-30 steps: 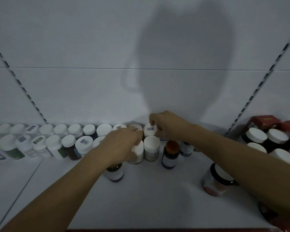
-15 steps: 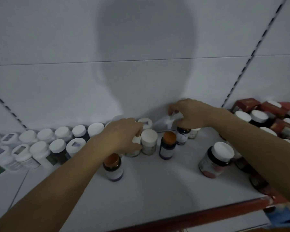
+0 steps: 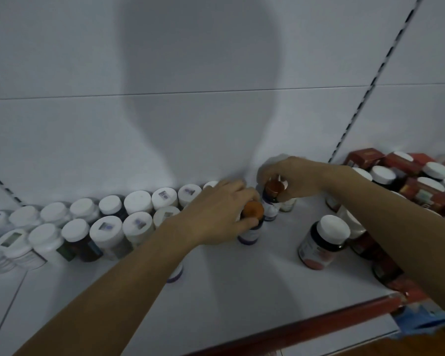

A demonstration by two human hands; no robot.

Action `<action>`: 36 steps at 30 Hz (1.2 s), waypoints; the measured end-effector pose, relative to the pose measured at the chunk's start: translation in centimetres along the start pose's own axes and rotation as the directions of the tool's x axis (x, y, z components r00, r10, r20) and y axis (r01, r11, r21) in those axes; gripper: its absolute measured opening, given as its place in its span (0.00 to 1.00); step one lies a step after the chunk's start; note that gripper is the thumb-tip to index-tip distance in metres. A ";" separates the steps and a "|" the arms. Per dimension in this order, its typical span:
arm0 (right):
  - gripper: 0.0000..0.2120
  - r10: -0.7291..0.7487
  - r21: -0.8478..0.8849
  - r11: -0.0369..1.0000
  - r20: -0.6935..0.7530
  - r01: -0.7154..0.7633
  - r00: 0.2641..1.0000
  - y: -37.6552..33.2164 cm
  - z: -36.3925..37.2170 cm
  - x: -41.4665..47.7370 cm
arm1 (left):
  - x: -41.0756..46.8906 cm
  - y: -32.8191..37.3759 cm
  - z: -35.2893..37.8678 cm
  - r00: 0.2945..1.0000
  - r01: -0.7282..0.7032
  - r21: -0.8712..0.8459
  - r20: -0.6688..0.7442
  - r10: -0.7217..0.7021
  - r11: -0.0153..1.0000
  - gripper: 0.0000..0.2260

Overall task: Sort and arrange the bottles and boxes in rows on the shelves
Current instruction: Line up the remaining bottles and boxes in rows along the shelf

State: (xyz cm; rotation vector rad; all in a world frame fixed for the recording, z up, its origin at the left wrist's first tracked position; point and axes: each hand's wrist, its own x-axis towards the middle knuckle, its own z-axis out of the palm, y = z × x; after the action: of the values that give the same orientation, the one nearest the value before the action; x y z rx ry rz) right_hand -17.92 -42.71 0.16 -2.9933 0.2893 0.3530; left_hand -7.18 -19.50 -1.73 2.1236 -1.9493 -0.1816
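White shelf surface is carrying all items. Its red front edge is running diagonally across the lower right, and the white back panel is closing off the rear.

1. The left hand is reaching in from the lower left. Its grip is wrapping round an orange-capped bottle, with the fingers curling over the cap and the thumb pressing just below it. The bottle is standing upright at about mid-depth on the shelf, just right of the bottle rows.
2. The right hand is reaching in from the right. Its grip is pinching a brown-capped bottle by the cap from above, near the back panel. This bottle is sitting just behind and to the right of the orange-capped bottle. Whether the two are touching, and whether its base is resting on the shelf, cannot be told.

Two rows of white-capped bottles are running along the back panel from the left border up to the left hand, packed cap to cap.

Bare shelf is lying open between these rows and the red front edge. A purple-based bottle is showing partly beneath the left forearm. A white-lidded jar is standing alone toward the front right, well apart from the orange-capped bottle, with bare shelf between them. Red boxes and more lidded jars are crowding the right end, beyond the slotted upright.
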 end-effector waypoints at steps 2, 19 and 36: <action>0.24 -0.015 0.013 1.000 -0.032 0.015 0.999 0.3 0.2 0.2 | 0.5 0.6 0.7 0.999 -0.028 0.032 0.028 0.027 0.999 0.15; 0.09 -0.150 0.049 0.984 -0.298 0.172 0.943 -3.3 1.9 4.5 | 1.8 2.0 2.6 0.996 0.072 -0.041 -0.055 -0.075 0.997 0.17; 0.30 -0.030 -0.086 0.995 0.136 0.042 0.990 2.6 1.6 1.0 | 1.6 2.7 3.0 0.978 0.172 -0.082 -0.101 -0.180 0.982 0.16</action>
State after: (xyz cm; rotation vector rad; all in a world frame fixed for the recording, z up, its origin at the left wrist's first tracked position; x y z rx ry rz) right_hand -17.87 -45.20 -1.87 -3.0376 0.2122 0.5766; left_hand -10.38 -21.60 -3.81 2.2090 -1.6694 -0.1639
